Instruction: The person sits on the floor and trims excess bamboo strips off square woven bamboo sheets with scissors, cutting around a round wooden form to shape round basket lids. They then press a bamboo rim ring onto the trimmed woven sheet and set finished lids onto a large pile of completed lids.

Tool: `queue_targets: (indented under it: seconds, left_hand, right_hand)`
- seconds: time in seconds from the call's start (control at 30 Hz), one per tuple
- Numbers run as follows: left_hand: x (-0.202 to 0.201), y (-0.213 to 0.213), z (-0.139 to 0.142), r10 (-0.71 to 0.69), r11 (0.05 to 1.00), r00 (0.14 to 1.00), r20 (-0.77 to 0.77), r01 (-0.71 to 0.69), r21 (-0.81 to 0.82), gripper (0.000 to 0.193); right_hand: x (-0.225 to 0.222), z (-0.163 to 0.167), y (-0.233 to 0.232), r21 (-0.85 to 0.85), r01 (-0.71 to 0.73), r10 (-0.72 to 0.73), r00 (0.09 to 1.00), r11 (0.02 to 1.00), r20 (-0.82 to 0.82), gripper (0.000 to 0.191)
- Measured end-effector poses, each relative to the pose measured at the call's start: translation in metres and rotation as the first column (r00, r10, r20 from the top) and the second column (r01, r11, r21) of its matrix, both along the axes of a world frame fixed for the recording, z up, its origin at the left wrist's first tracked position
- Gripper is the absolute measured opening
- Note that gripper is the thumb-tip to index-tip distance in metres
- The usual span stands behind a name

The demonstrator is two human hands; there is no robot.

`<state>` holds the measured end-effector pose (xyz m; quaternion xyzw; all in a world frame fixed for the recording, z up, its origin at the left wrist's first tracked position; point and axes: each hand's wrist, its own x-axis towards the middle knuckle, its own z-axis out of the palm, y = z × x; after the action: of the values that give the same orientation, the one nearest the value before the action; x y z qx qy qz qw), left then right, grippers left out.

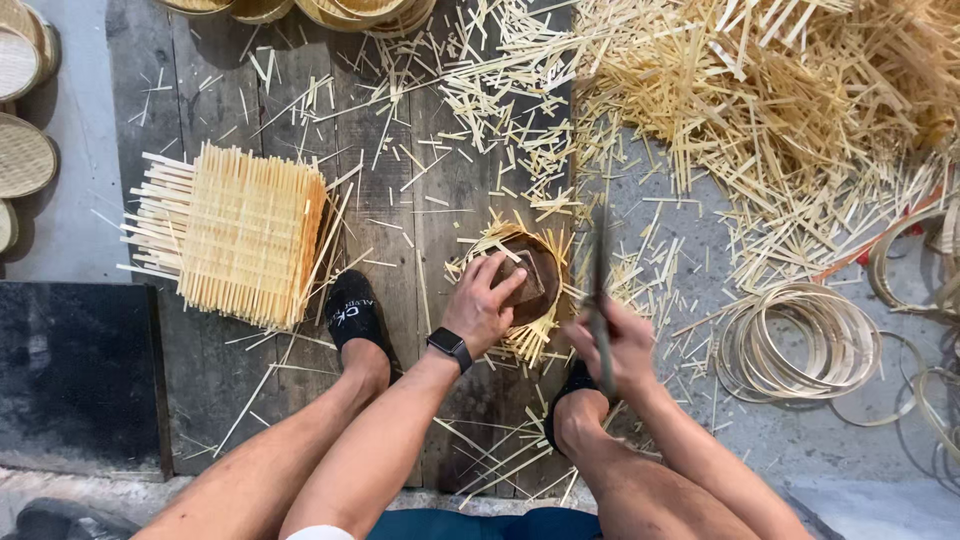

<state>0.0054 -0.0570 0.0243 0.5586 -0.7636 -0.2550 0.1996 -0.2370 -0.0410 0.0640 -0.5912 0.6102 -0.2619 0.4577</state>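
Note:
My left hand [483, 300] presses down on a small round woven bamboo basket [545, 262] fitted over a dark round block, with loose strip ends sticking out around its rim. A black watch sits on that wrist. My right hand [612, 345] grips the handle of a long dark blade [598, 255], which points up and away just right of the basket and looks blurred. Both my feet in black shoes rest on the wooden boards below the basket.
A stack of flat square woven bamboo mats [240, 232] lies at left. Heaps of bamboo strips [780, 100] fill the upper right. Coiled bamboo hoops [800, 340] lie at right. Round finished baskets [22, 155] sit at the left edge and top.

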Motion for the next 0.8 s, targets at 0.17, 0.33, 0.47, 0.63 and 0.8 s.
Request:
queue_targets:
  seconds: [0.17, 0.33, 0.47, 0.63, 0.8]
  left_hand:
    - [-0.001, 0.005, 0.002, -0.003, 1.0, 1.0, 0.018, 0.003, -0.005, 0.063]
    - [-0.006, 0.004, -0.005, 0.146, 0.989, 0.985, -0.092, -0.143, 0.039, 0.083]
    - [-0.036, 0.001, -0.014, 0.303, 0.946, 0.951, -0.061, -0.308, -0.104, 0.091]
    - [-0.058, 0.004, -0.013, 0.238, 0.971, 0.968, -0.077, -0.237, 0.027, 0.091]
    - [-0.049, 0.001, -0.008, 0.154, 0.988, 0.987, -0.048, -0.153, 0.02, 0.092]
  right_hand:
    - [0.002, -0.009, -0.026, 0.688, 0.062, 0.01, 0.995, 0.723, -0.1, 0.044]
    - [-0.041, -0.015, -0.015, 0.396, 0.04, 0.076, 0.959, 0.917, -0.272, 0.053]
    - [-0.061, -0.039, -0.006, 0.088, -0.117, 0.146, 0.808, 0.989, -0.57, 0.063]
    - [-0.074, -0.077, -0.018, -0.006, -0.25, 0.153, 0.611, 0.968, -0.777, 0.06]
    - [-0.099, -0.085, -0.033, 0.059, -0.313, 0.229, 0.539, 0.948, -0.81, 0.033]
